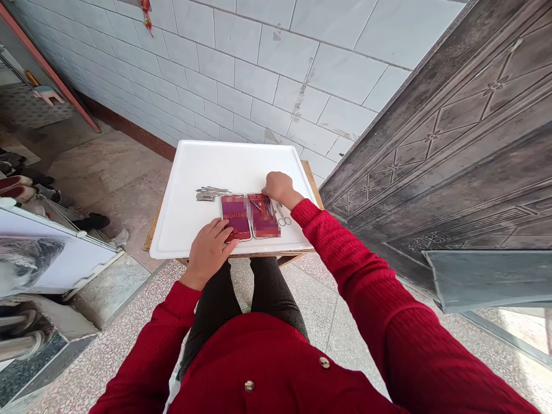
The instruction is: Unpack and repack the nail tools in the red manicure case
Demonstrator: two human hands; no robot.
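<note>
An open manicure case [236, 208] lies on a white tray [233, 161]. Its lining is red and purple, with a row of small loops in the left half and some slim metal tools in the right half; patches are pixelated. My left hand [210, 248] rests on the near left corner of the case, fingers outstretched. At the far right corner is my right hand [278, 185], its fingers curled together; what they hold, if anything, is hidden. Scissors [284, 219] lie just right of the case. Nail clippers [206, 197] and several thin metal tools [214, 190] lie to its left.
Beneath the tray, a wooden table edge [311, 175] shows. A tiled wall [241, 69] rises behind, and a dark patterned door panel [431, 138] stands to the right. On the left are a white cabinet [56, 247] and shoes [17, 187].
</note>
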